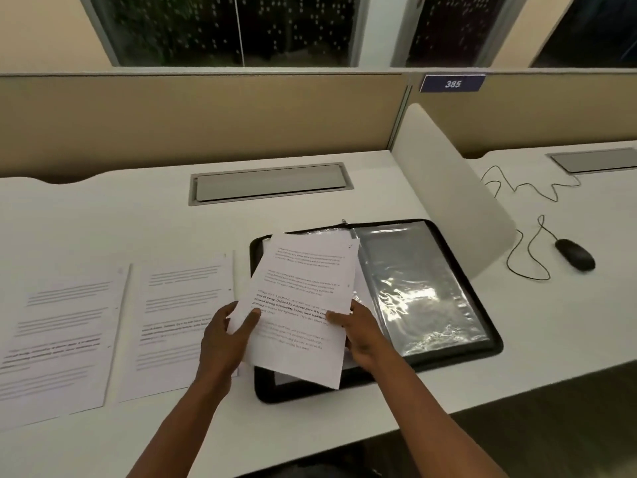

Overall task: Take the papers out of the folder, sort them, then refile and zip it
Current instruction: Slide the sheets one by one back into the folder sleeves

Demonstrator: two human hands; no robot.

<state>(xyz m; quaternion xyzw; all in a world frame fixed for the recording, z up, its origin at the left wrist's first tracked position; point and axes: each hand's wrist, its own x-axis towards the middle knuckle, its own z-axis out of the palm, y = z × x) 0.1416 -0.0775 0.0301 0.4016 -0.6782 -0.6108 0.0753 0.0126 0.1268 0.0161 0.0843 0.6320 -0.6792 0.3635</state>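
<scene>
We see a sorting step in progress, with the open folder (448, 339) as our landmark. Above its left half, the left hand (224, 339) and the right hand (360, 331) hold a small stack of papers (300, 305) tilted off the desk (344, 432). Each thumb lies on the printed face and the fingers curl underneath, so both hands pinch the stack by its lower side edges. Left of the folder, two sheets lie flat side by side on the desk: the nearer sheet (179, 322) just beside the folder's edge, the farther sheet (55, 346) beyond it. More paper appears to lie beneath the held stack, inside the folder.

We judge the main risks as follows. The sheets are thin and limp, gripped only near one end; if either pinch loosens, the stack may fan out or slide down onto the folder and lose its order. The glossy plastic sleeve (424, 291) on the folder's right half is slick and wrinkled, so a paper corner could catch when refiling. A sheet edge left over the black zipper border could jam the zip.

The folder is rectangular with rounded corners. Right of it, past a white divider (458, 188), a black mouse (575, 254) trails its cord.
</scene>
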